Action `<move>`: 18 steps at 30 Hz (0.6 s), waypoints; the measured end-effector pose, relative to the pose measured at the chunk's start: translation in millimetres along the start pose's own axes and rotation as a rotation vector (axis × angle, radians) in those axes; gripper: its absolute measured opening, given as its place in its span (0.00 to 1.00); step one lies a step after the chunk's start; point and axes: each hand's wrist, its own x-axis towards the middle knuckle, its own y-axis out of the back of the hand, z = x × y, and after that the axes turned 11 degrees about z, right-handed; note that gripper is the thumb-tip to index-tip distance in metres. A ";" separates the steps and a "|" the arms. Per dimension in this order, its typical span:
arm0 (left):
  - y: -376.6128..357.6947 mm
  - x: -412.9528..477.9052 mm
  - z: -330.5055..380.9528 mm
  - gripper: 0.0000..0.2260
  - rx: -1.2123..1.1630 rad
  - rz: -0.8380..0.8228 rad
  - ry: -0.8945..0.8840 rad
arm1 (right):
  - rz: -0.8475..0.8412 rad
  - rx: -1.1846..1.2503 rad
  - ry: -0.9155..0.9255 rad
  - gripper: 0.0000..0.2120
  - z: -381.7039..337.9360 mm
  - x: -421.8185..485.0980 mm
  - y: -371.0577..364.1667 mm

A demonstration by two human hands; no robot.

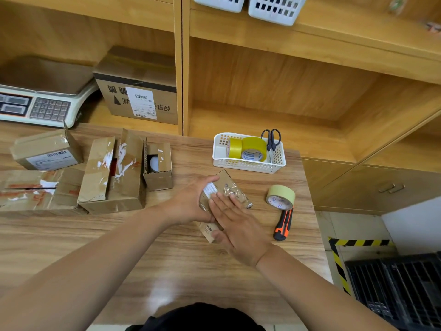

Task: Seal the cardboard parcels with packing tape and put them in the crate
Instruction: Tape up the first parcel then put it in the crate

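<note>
Parcel [223, 189] at frame centre, left hand [191, 201] clamped on its side, right hand [236, 223] flat on top; looks light, stiff, tape-slick, so grip by side walls.

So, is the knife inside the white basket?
No, the knife lies on the table beside a tape roll, outside the basket.

Left hand [191, 201] curled in a grip, right hand [238, 225] pressed flat
</note>
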 end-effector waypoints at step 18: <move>-3.8 -1.7 -7.8 0.44 0.002 0.008 -0.027 | 0.035 -0.199 -0.345 0.38 1.4 13.2 -10.6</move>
